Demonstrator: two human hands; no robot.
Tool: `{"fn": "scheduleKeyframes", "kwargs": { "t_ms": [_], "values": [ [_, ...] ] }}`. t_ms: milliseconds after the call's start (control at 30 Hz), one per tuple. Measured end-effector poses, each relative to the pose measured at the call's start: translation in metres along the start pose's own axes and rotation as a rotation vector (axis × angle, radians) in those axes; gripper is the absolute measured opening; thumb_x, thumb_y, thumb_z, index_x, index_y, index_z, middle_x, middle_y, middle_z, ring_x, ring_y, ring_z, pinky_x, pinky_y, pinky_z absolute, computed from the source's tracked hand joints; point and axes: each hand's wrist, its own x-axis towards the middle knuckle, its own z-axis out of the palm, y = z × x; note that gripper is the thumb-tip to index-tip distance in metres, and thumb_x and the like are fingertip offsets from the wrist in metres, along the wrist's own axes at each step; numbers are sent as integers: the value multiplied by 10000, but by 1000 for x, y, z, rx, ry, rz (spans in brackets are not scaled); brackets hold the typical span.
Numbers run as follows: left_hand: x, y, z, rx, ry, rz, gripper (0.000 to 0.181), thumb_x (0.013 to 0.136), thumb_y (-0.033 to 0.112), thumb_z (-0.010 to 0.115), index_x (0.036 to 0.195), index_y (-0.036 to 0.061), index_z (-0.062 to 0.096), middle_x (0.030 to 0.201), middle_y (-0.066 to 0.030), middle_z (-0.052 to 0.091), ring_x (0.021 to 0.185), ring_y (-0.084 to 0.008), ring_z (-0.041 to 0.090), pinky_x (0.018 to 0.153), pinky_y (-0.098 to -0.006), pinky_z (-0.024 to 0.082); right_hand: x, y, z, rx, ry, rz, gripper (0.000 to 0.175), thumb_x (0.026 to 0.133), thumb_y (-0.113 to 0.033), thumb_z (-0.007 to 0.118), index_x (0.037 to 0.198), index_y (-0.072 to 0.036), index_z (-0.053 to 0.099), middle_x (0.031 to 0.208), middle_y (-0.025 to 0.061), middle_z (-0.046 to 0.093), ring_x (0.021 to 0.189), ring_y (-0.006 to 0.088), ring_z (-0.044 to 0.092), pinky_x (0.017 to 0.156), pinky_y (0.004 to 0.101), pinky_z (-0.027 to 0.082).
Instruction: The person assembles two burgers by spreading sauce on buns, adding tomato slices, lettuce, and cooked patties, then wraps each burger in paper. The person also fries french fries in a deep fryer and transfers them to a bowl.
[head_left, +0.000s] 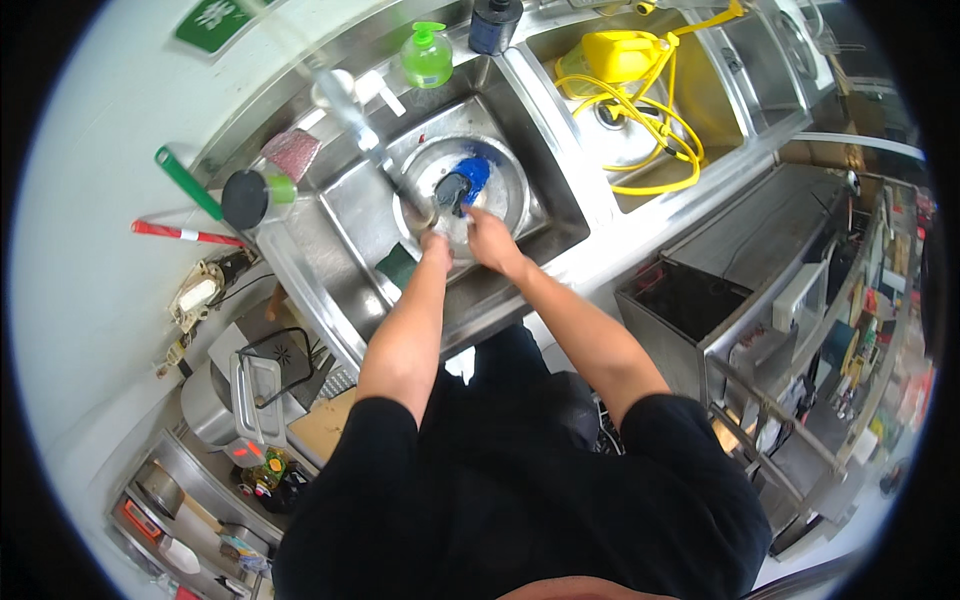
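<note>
A round metal bowl sits in the left sink basin, with whitish, soapy-looking water in it. Inside lies a soft-looking blue and dark grey item; whether it is cloth or a glove I cannot tell. My right hand pinches the item's near dark end. At the bowl's near rim is my left hand, its fingers partly hidden and blurred, so its grip is unclear. The blurred metal faucet spout reaches over the bowl, ending just above my left hand. A dark green scouring pad lies left of the bowl.
A green pump bottle and a dark bottle stand behind the basin. The right basin holds a yellow hose and a yellow jug. Green and red handles jut out at left, near a dark-lidded container.
</note>
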Motion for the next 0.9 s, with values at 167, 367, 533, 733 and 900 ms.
{"fn": "scheduleKeyframes", "kwargs": {
  "t_ms": [167, 367, 533, 733, 900],
  "values": [
    [-18, 8, -28, -247, -101, -259, 807, 962, 649, 569, 1573, 145, 413, 1691, -93, 320, 1539, -327, 296, 1207, -669, 170, 92, 90, 78, -349, -139, 100, 496, 876, -125, 658, 1369, -113, 613, 1480, 284, 514, 1289, 450, 559, 1099, 503, 489],
    [-17, 25, -48, -444, -272, -181, 669, 1051, 599, 472, 1423, 48, 551, 1383, -165, 635, 1319, -352, 565, 1150, -549, 413, 29, 54, 129, 128, -333, -66, 473, 822, -256, 679, 1241, -37, 694, 1276, 264, 674, 1222, 407, 626, 1076, 445, 486],
    [-55, 30, -32, -595, -122, 17, 428, 1103, 370, 502, 1357, 35, 585, 1268, -129, 675, 1179, -288, 638, 1021, -466, 519, 0, -10, 68, -67, 24, -115, 453, 844, -131, 690, 1282, -32, 634, 1333, 325, 609, 1199, 482, 617, 1086, 464, 478],
    [-108, 51, -58, -184, -124, 182, 273, 1090, 261, 538, 1275, 87, 639, 1246, -76, 688, 1080, -210, 660, 869, -406, 553, 36, -36, 12, -256, -661, -324, 328, 811, -168, 781, 1116, -60, 725, 1177, 196, 715, 1084, 376, 695, 943, 468, 560],
    [-126, 102, -102, -354, -747, -154, 451, 1049, 379, 628, 1381, 82, 559, 1334, -107, 657, 1230, -293, 635, 991, -494, 561, 29, -68, -6, -210, -615, -318, 479, 915, -252, 678, 1384, -170, 623, 1359, 168, 650, 1286, 371, 589, 1048, 435, 512]
  ]
}}
